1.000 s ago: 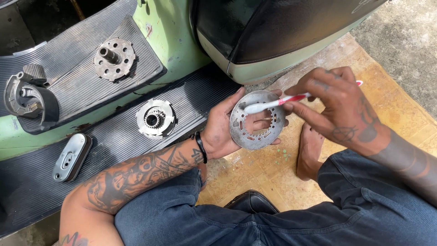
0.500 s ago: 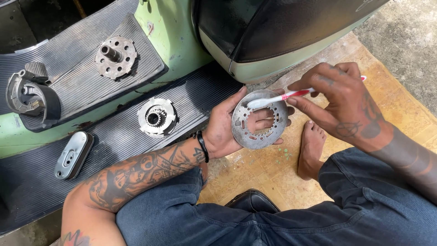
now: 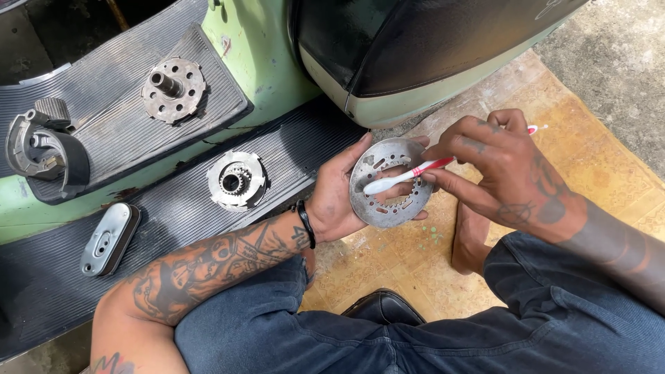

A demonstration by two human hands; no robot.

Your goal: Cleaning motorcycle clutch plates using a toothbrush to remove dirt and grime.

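My left hand [image 3: 339, 194] holds a round grey metal plate [image 3: 384, 204] with slots and holes, face up. My right hand [image 3: 502, 173] grips a red and white toothbrush [image 3: 409, 176]. The brush head rests on the face of the plate, left of its centre. Both hands hover over a yellowish patterned mat [image 3: 415, 256] beside a green scooter.
On the ribbed black footboard [image 3: 159, 228] lie a toothed round hub [image 3: 235, 181], a flanged hub with a shaft [image 3: 173, 88], a brake shoe set [image 3: 41, 149] and a small oval metal cover [image 3: 109, 239]. The scooter's dark seat body [image 3: 415, 41] stands behind. A bare foot [image 3: 471, 239] rests on the mat.
The toothbrush head has slid left and down across the plate. The plate and my left hand have stayed nearly in place.
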